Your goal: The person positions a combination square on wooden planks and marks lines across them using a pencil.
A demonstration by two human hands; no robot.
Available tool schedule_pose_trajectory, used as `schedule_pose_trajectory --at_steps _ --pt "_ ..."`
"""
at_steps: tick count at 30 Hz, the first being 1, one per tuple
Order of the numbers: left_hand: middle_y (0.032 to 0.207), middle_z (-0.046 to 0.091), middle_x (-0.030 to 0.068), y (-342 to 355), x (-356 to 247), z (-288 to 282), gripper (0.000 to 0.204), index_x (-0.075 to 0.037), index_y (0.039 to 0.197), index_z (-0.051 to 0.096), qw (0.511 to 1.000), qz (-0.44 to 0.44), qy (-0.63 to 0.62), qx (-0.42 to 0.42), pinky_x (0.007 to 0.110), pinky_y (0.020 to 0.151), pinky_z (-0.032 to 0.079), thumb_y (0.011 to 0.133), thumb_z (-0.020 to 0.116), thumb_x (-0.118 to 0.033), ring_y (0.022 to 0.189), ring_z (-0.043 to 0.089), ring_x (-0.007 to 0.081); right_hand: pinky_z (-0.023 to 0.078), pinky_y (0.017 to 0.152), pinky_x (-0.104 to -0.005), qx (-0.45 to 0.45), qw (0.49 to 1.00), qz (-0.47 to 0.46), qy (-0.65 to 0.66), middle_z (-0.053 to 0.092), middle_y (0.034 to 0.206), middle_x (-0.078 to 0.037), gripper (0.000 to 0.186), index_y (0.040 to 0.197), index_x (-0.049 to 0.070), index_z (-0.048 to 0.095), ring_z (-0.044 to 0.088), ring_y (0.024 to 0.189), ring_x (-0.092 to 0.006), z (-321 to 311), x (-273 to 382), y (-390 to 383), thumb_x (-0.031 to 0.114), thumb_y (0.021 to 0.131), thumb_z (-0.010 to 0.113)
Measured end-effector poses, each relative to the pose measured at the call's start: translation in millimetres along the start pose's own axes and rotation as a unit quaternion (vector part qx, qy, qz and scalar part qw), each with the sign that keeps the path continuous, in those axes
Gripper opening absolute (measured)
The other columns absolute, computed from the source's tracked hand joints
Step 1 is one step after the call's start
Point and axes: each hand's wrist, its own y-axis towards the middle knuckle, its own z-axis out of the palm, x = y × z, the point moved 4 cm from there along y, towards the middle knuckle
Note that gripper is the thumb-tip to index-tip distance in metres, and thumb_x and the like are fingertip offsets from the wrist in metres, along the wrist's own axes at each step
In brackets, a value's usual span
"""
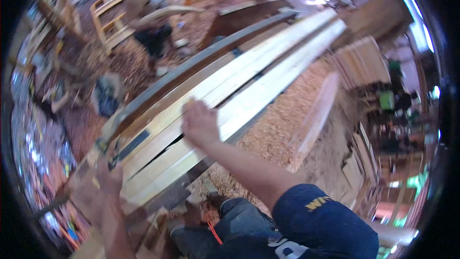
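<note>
Long pale wooden boards (282, 43) lie side by side along a workbench, with dark gaps between them. My right hand (200, 123) is over the boards near their middle, its fingers curled in; a small tan bit shows at its fingertips, too blurred to name. At the bench's near left end is my left hand (109, 176), smeared by motion, beside a dark metal piece (114, 156). Whether it grips that piece cannot be made out. A short dark strip (134, 145) lies on the boards close to it.
Along the bench's far side runs a long grey-edged beam (191, 62). Wood shavings (268, 134) cover the ground on the right, where a pale plank (316, 115) lies. Another person (151, 14) stands beyond the bench near a wooden frame (112, 19). Stacked boards (362, 62) stand at the right.
</note>
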Motion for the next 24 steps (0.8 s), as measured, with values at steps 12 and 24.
schedule_pose_trajectory --at_steps 12,24 --pt "0.096 0.057 0.0224 24.2 -62.9 -8.9 0.037 -0.001 0.106 0.058 0.999 -0.021 -0.025 0.007 0.055 0.083 0.044 0.082 0.073 -0.024 0.091 0.056 0.0452 0.040 0.106 -0.0480 0.010 1.000 -0.001 0.018 0.045 0.156 -0.018 0.059 0.145 0.002 0.051 0.041 0.144 -0.0309 -25.0 -17.7 -1.4 0.032 0.095 0.060" --pt "0.130 0.060 0.0323 8.4 -24.9 0.7 0.062 0.006 0.137 0.055 0.998 -0.028 0.047 -0.009 0.056 0.101 0.044 0.089 0.069 -0.032 0.120 0.055 0.0511 0.034 0.114 -0.0463 0.018 0.999 0.015 0.042 0.040 0.163 -0.016 0.062 0.153 0.002 0.044 0.035 0.153 -0.0277 -12.9 -7.0 -3.6 0.031 0.100 0.054"
